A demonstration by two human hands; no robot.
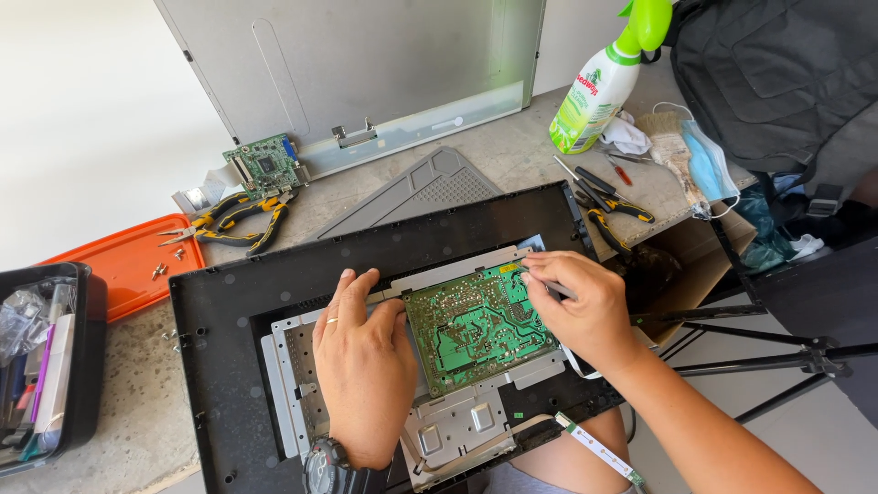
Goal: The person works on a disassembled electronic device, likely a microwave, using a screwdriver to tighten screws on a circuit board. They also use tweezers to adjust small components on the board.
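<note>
Centre of the bench: a green rectangular printed circuit board (477, 327), solder side up, silver joints and pale traces all over it, tilted slightly clockwise. It sits on a pale grey perforated metal mounting plate (457, 423), which lies inside the black plastic back shell of a flat monitor (240, 302).

The left hand (364, 359), ring on one finger and a dark wristwatch at the wrist, lies palm down at the board's nine o'clock edge. Fingers are loosely curled, not clenched; the thumb rests against the board's left side while the fingertips press on the metal plate at its upper rim. It holds nothing.

The right hand (581, 309) comes in from three o'clock, fingers closed around a slim grey-handled tool (556, 290), its tip hidden under the fingers at the board's one o'clock corner. What kind of tool it is cannot be told.

At eleven o'clock from the board lie yellow-and-black pliers (236, 222), just beside a small green circuit board with connectors (264, 164). At nine o'clock, an orange plastic tray lid (128, 265) carries a few loose screws. At one o'clock, a white spray bottle with a green trigger (599, 84) stands beyond more yellow-handled cutters (615, 218). A large grey metal panel (366, 64) leans at twelve o'clock.
</note>
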